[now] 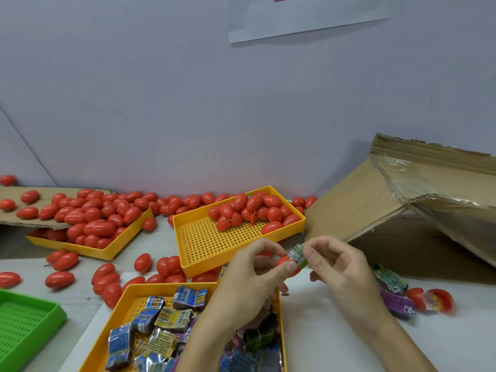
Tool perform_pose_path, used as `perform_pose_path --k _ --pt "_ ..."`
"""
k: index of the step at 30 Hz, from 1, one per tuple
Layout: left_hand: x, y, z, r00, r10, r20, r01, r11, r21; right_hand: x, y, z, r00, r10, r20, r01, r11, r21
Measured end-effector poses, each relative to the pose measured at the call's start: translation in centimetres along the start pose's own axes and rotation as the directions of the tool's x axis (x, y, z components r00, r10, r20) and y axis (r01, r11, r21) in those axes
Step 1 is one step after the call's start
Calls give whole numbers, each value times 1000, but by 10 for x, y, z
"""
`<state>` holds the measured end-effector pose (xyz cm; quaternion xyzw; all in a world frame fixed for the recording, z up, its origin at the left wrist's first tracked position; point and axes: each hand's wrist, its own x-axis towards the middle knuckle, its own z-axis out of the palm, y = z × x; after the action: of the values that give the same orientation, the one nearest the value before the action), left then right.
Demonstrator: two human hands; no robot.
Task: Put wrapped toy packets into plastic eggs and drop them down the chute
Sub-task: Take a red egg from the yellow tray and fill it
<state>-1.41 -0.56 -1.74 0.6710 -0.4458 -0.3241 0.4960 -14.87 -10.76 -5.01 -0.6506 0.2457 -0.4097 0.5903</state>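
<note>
- While the left hand (252, 275) pinches a red egg half (285, 262) between thumb and fingers, the right hand (335, 267) grips a green wrapped packet (298, 255) by its fingertips, the packet's end touching the egg's open rim.
- Below the left wrist, a yellow tray (126, 299) holds blue, yellow and purple packets.
- Beyond both hands, a second yellow perforated tray (214, 245) carries a heap of red eggs (249, 208) at its far end.
- Far to the left of the left hand, a third yellow tray (107, 255) is piled with eggs; loose eggs lie around it.
- Just right of the right wrist lie loose packets (390, 279) and an open egg (440, 300).
- Beyond the right hand rises a slanted cardboard chute (375, 200).
- A green tray (51, 312) sits at far lower left.
</note>
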Motion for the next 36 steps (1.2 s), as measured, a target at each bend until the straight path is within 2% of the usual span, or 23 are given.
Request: perform_pose_path --k 12,24,33,36 --pt "1 -1 1 1000 7 10 -7 999 46 -2 -6 3 1000 -16 -4 16 1000 -25" --pt "2 -4 2 1000 8 13 -9 998 67 -3 -7 3 996 -60 72 62 998 -25" --pt "2 -3 3 999 48 -2 -48 998 -32 -2 -2 1 998 -40 39 45 988 -151" --pt "3 -4 4 999 39 1 -39 998 -52 -2 0 0 999 -32 37 36 993 -108"
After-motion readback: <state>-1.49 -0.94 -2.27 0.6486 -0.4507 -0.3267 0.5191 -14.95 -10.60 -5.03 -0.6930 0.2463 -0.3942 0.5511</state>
